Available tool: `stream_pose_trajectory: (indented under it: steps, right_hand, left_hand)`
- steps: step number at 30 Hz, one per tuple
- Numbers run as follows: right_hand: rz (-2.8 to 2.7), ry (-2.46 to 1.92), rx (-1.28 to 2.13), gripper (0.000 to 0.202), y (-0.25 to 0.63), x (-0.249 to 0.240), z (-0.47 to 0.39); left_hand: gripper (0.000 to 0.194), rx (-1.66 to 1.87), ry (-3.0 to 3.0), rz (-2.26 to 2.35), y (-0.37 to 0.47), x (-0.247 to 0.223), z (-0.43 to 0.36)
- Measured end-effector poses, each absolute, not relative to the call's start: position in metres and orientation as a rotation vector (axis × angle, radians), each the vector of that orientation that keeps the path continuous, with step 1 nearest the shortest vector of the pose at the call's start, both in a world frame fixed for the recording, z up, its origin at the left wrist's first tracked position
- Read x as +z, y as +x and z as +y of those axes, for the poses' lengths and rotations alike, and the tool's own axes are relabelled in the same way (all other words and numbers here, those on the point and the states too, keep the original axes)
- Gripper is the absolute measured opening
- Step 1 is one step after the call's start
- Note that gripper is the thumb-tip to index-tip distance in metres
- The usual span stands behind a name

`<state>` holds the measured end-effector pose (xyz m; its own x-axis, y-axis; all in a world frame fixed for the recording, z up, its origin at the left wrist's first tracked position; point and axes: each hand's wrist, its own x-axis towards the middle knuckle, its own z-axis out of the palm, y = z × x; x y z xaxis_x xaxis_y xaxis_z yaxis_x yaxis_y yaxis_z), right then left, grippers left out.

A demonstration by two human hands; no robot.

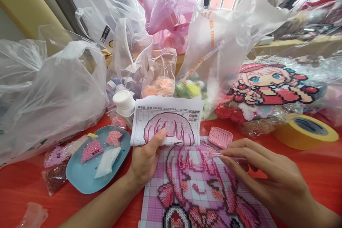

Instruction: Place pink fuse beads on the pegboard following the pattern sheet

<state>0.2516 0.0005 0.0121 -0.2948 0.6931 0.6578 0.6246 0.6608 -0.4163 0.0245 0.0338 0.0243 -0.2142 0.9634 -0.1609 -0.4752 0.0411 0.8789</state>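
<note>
My left hand (145, 160) holds a folded paper pattern (196, 128) of a pink-haired head, its thumb pressed on the printed side. Beneath the paper lies a pegboard (152, 192) bearing a partly covered bead picture (200, 188) of a pink-haired face with closed eyes. My right hand (267, 174) pinches a thin pale pink tool (229, 157), whose tip is over the upper part of the bead picture. Just behind that hand sits a small pink ridged tray (220, 137) with beads in it.
At the left, a blue plate (80, 180) holds bead bags, with more bead bags beside it. A white bottle (124, 103) stands behind the paper. Plastic bags (66, 82) line the back. At right are a finished bead picture (272, 82) and a yellow tape roll (320, 133).
</note>
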Motion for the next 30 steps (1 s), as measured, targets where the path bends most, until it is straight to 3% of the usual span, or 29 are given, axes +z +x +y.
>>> stream_pose_trajectory:
  steps: [30]
  right_hand:
    - [-2.035,-1.000,0.231,0.011,0.2490,0.0120,-0.0042]
  left_hand:
    - [0.069,1.481,0.659,1.041,0.0231,0.0232,0.0344]
